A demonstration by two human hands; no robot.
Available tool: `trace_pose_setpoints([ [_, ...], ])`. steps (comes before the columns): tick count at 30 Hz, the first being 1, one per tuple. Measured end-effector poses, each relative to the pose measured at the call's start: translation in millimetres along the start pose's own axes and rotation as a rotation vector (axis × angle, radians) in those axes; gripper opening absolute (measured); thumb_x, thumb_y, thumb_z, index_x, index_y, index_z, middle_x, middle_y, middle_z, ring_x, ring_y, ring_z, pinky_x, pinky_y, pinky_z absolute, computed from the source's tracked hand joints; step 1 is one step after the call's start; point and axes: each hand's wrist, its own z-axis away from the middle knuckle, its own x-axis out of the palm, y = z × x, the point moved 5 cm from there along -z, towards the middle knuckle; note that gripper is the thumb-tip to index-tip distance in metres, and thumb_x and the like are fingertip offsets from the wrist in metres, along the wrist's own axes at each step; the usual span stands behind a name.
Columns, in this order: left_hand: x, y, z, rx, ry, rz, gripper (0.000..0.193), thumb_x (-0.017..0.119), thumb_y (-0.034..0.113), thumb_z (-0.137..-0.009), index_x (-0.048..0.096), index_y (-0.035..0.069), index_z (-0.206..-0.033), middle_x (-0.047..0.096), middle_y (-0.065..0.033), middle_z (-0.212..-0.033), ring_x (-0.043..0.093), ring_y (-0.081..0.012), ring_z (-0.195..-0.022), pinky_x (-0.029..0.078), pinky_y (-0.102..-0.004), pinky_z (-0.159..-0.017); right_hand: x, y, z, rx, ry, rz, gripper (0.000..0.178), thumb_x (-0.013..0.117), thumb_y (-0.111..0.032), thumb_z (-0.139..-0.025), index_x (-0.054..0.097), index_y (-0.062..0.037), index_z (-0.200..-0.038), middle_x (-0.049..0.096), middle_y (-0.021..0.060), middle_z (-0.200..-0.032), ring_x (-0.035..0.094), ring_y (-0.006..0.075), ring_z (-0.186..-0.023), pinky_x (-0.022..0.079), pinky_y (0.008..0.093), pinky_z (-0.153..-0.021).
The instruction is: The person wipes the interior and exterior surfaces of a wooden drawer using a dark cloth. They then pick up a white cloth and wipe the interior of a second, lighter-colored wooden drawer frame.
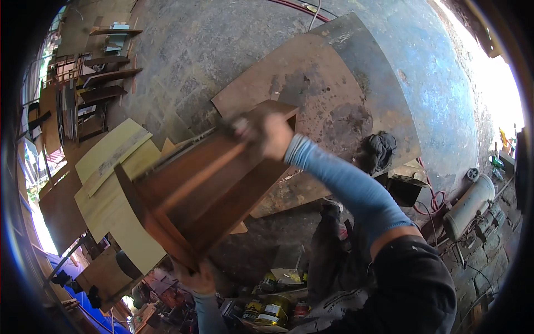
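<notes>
A grey, mottled concrete floor (172, 61) carries a broad, flat brown board (334, 83) with dark stains. Slanting across the middle, between that board and pale yellow flat panels (111, 211), is the reddish-brown, open box-shaped wooden piece (208, 183). Far right lies a beige cylindrical metal tank (470, 206); a crumpled black cloth (379, 151) sits on the board. The right hand (273, 136), motion-blurred, is at the piece's upper end, its grip impossible to tell; the left hand's (197, 278) fingers clasp the lower corner.

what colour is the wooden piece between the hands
The wooden piece is reddish brown, best seen in the head view.
</notes>
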Motion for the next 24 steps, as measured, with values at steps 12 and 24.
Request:
trace_pose_setpoints([
  [12,3,-1,90,0.397,0.004,-0.209,0.022,0.052,0.017,-0.088,0.067,0.003,-0.098,0.067,-0.0244,-0.099,0.067,-0.0426,-0.084,0.053,-0.0494,-0.074,-56,19,42,0.478,-0.25,-0.146,0.04,0.055,-0.027,-0.096,0.055,-0.0012,-0.127,0.063,0.0126,-0.118,0.063,0.0239,-0.104,0.049,0.0345,-0.098],
  [24,26,-51,125,0.257,-0.137,-0.085,0.043,0.044,0.028,-0.095,0.045,0.005,-0.131,0.049,-0.0246,-0.131,0.054,-0.0387,-0.117,0.045,-0.0489,-0.099,-36,17,114,0.588,-0.144,-0.855,0.053,0.053,-0.026,-0.097,0.039,-0.0039,-0.143,0.048,0.0174,-0.139,0.047,0.027,-0.129,0.04,0.0379,-0.109],
])
